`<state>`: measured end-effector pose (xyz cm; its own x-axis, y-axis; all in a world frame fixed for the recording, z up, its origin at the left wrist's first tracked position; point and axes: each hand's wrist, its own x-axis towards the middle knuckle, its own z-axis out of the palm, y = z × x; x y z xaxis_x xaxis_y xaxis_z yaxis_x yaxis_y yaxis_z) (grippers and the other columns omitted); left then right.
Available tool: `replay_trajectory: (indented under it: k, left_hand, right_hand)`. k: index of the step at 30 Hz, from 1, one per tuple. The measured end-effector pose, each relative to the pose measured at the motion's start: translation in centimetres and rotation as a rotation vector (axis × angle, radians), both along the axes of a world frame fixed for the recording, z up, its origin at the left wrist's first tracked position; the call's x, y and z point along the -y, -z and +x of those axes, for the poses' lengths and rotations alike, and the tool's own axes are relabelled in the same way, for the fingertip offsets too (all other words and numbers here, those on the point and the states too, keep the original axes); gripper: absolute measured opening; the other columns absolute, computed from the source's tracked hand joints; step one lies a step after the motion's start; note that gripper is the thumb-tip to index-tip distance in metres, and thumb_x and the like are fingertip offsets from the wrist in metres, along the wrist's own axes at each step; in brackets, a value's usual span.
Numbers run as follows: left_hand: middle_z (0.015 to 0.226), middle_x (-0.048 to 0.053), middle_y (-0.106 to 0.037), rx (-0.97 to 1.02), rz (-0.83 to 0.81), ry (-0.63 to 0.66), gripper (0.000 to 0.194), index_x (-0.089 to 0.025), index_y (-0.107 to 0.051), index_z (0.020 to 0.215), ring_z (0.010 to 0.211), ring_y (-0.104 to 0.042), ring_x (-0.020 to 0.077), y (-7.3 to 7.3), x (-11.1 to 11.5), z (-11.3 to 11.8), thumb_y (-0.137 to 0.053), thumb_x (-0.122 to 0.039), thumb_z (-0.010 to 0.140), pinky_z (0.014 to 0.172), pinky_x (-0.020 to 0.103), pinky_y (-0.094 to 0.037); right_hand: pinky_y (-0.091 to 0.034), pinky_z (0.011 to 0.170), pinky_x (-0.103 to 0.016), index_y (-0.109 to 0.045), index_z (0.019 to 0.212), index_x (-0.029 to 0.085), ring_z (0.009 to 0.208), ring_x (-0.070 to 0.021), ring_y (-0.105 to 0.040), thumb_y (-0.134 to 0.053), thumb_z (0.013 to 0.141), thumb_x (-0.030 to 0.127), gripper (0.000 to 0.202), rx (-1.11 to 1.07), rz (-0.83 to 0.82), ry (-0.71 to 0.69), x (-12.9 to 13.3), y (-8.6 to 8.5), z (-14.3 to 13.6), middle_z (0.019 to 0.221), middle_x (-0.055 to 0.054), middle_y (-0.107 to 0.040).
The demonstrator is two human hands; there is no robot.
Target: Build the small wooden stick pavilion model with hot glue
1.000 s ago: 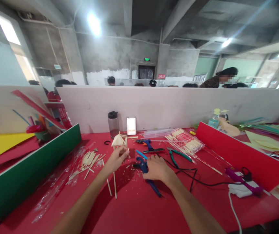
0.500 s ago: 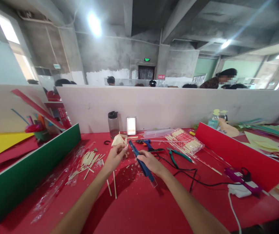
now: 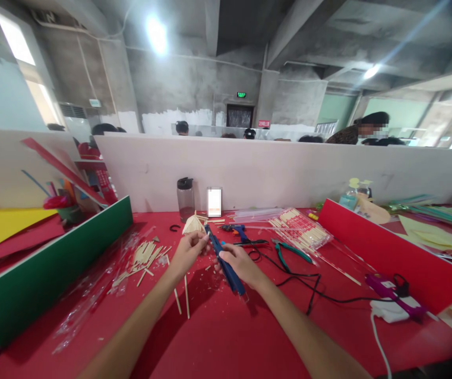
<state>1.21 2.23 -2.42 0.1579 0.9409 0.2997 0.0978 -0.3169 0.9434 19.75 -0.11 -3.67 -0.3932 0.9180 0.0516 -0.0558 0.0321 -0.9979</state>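
Observation:
My right hand [image 3: 238,261] is closed around a long dark blue tool [image 3: 231,276], whose narrow far end points up and left toward my left fingertips. My left hand [image 3: 189,253] pinches something small and pale that its fingers mostly hide, close to the tool's tip. Just beyond my left hand stands a small model of pale sticks with a conical roof [image 3: 194,224]. Small stick scraps lie on the red table [image 3: 226,342] beneath my hands.
Loose sticks [image 3: 147,258] lie at left by a green board [image 3: 60,268]. Behind stand a bottle [image 3: 185,200] and a phone [image 3: 214,202]. At right are a blue glue gun [image 3: 238,230], green pliers [image 3: 289,255], packed sticks [image 3: 302,226], black cable and a red board [image 3: 391,252].
The blue tool's far end has moved left, nearer my left fingertips, and its handles look wider apart. The whole view has shifted slightly.

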Motion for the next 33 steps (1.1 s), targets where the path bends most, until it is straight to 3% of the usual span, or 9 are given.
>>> replay_trajectory:
  k: [8, 18, 33]
  left_hand:
    - [0.062, 0.001, -0.063, 0.090, -0.071, -0.015, 0.041, -0.016, -0.059, 0.074, 0.057, -0.058, 0.0124, 0.2, 0.0, 0.0, -0.067, -0.055, 0.079, 0.058, 0.024, -0.045]
    - [0.061, 0.001, -0.064, 0.119, -0.106, -0.037, 0.042, -0.016, -0.059, 0.071, 0.054, -0.058, 0.0119, -0.2, 0.1, 0.1, -0.070, -0.056, 0.075, 0.055, 0.022, -0.043]
    - [0.061, 0.001, -0.064, 0.129, -0.112, -0.027, 0.042, -0.015, -0.060, 0.074, 0.054, -0.057, 0.0110, 0.9, -0.8, -0.2, -0.070, -0.057, 0.075, 0.056, 0.022, -0.043]
  right_hand:
    - [-0.050, 0.058, -0.025, -0.061, 0.092, 0.017, 0.063, -0.0136, -0.063, -0.055, 0.084, 0.032, 0.018, 0.009, 0.077, 0.003, -0.7, 1.0, 0.1, 0.080, -0.003, -0.067]
    - [-0.048, 0.055, -0.023, -0.061, 0.090, 0.017, 0.060, -0.0125, -0.062, -0.054, 0.084, 0.029, 0.016, 0.018, 0.094, 0.008, -0.4, 0.4, -0.1, 0.078, -0.003, -0.067]
    - [-0.048, 0.053, -0.023, -0.061, 0.087, 0.016, 0.057, -0.0121, -0.061, -0.055, 0.083, 0.029, 0.015, 0.024, 0.099, 0.021, -0.4, 0.6, -0.1, 0.075, -0.003, -0.067]
